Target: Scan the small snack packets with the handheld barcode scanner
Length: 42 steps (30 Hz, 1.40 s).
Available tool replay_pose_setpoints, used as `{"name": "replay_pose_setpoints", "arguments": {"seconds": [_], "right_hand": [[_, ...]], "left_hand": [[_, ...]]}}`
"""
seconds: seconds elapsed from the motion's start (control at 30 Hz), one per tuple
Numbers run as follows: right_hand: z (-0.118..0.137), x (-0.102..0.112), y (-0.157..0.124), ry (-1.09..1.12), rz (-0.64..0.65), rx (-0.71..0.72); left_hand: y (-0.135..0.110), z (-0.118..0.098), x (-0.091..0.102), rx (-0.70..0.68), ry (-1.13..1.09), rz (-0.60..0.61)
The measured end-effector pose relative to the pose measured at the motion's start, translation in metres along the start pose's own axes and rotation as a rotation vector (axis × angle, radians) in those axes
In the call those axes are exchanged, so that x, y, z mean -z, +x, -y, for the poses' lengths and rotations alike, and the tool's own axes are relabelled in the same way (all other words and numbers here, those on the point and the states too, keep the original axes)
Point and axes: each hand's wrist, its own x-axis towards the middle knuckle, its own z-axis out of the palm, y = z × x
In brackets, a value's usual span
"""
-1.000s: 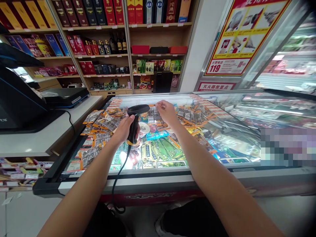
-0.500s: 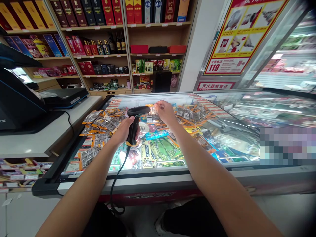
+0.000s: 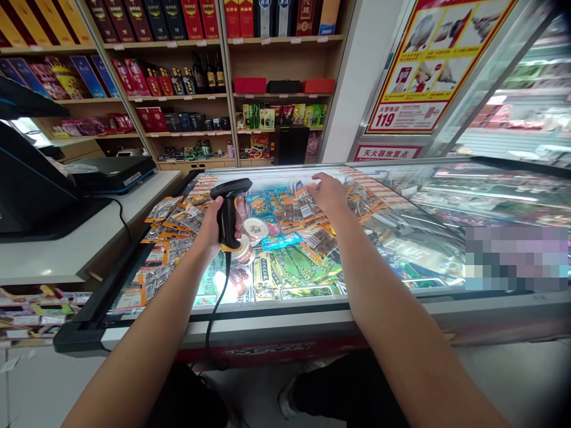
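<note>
My left hand [image 3: 211, 229] is wrapped round the handle of a black barcode scanner [image 3: 228, 208] with yellow trim, held above the freezer. From its base a black cable [image 3: 218, 303] hangs down past the front edge. Towards the back, my right hand [image 3: 329, 193] is over a pile of small orange-edged snack packets [image 3: 297, 212]; its thumb and forefinger are apart, with nothing seen between them. More such packets [image 3: 172, 229] lie heaped on the left side of the glass. Round tubs [image 3: 256, 229] and green ice-cream wrappers [image 3: 298, 267] show between the two piles.
The chest freezer [image 3: 285, 324] spans the front. A counter [image 3: 147, 190] at left carries a dark scale [image 3: 109, 173] and a black terminal [image 3: 31, 184]. Behind stand shelves [image 3: 285, 41] of boxes and bottles. A red and yellow poster [image 3: 419, 71] hangs at right.
My right hand has moved right, and its pinched fingers have parted. The scanner in my left hand has shifted left and slightly up, uncovering blue packets and tubs.
</note>
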Motion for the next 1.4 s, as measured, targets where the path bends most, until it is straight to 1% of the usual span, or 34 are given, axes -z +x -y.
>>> {"name": "replay_pose_setpoints", "arguments": {"seconds": [0.07, 0.13, 0.2, 0.23, 0.27, 0.3, 0.37, 0.4, 0.47, 0.53, 0.6, 0.63, 0.7, 0.8, 0.9, 1.0, 1.1, 1.17, 1.23, 1.3, 1.33, 1.4], "right_hand": [[-0.003, 0.002, -0.002, -0.076, -0.004, -0.046], [0.003, 0.001, -0.007, -0.116, -0.053, -0.048], [0.018, -0.003, -0.014, -0.083, -0.097, 0.028], [0.029, -0.007, -0.019, -0.026, -0.091, 0.092], [0.041, -0.013, -0.025, 0.054, -0.053, 0.158], [0.054, -0.02, -0.033, 0.148, 0.017, 0.227], [0.082, -0.038, -0.054, 0.323, 0.215, 0.323], [0.095, -0.046, -0.066, 0.369, 0.313, 0.365], [0.116, -0.062, -0.092, 0.387, 0.455, 0.422], [0.131, -0.073, -0.112, 0.365, 0.503, 0.465], [0.14, -0.079, -0.123, 0.315, 0.485, 0.46], [0.144, -0.081, -0.124, 0.278, 0.468, 0.434], [0.149, -0.085, -0.121, 0.192, 0.449, 0.36], [0.159, -0.094, -0.107, 0.103, 0.443, 0.277], [0.172, -0.103, -0.096, 0.151, 0.46, 0.217], [0.186, -0.107, -0.096, 0.163, 0.488, 0.201], [0.198, -0.106, -0.101, 0.155, 0.501, 0.214], [0.204, -0.105, -0.103, 0.183, 0.449, 0.228], [0.213, -0.103, -0.099, 0.216, 0.362, 0.287], [0.227, -0.105, -0.089, 0.246, 0.316, 0.384], [0.237, -0.106, -0.081, 0.266, 0.323, 0.429], [0.26, -0.112, -0.062, 0.319, 0.374, 0.481]], "left_hand": [[0.001, -0.002, 0.001, -0.002, -0.031, -0.041], [0.002, -0.005, 0.004, -0.005, -0.052, -0.087], [0.003, -0.01, 0.008, 0.006, -0.068, -0.146], [0.004, -0.014, 0.011, 0.012, -0.08, -0.176], [0.005, -0.018, 0.015, 0.016, -0.097, -0.204], [0.005, -0.022, 0.019, 0.016, -0.122, -0.228], [0.004, -0.03, 0.026, 0.014, -0.184, -0.259], [0.003, -0.034, 0.03, 0.009, -0.211, -0.268], [-0.001, -0.042, 0.038, 0.004, -0.232, -0.267], [-0.007, -0.048, 0.045, 0.001, -0.212, -0.254], [-0.014, -0.055, 0.054, -0.02, -0.184, -0.255], [-0.017, -0.058, 0.059, -0.032, -0.169, -0.262], [-0.023, -0.064, 0.071, -0.052, -0.132, -0.27], [-0.035, -0.069, 0.091, -0.059, -0.033, -0.218], [-0.052, -0.066, 0.107, -0.088, 0.058, -0.163], [-0.077, -0.056, 0.117, -0.133, 0.086, -0.197], [-0.106, -0.044, 0.125, -0.188, 0.085, -0.295], [-0.121, -0.037, 0.132, -0.232, 0.087, -0.385], [-0.131, -0.03, 0.139, -0.281, 0.105, -0.534], [-0.136, -0.025, 0.145, -0.311, 0.114, -0.719], [-0.137, -0.023, 0.147, -0.309, 0.101, -0.795], [-0.137, -0.02, 0.146, -0.27, 0.036, -0.9]]}}
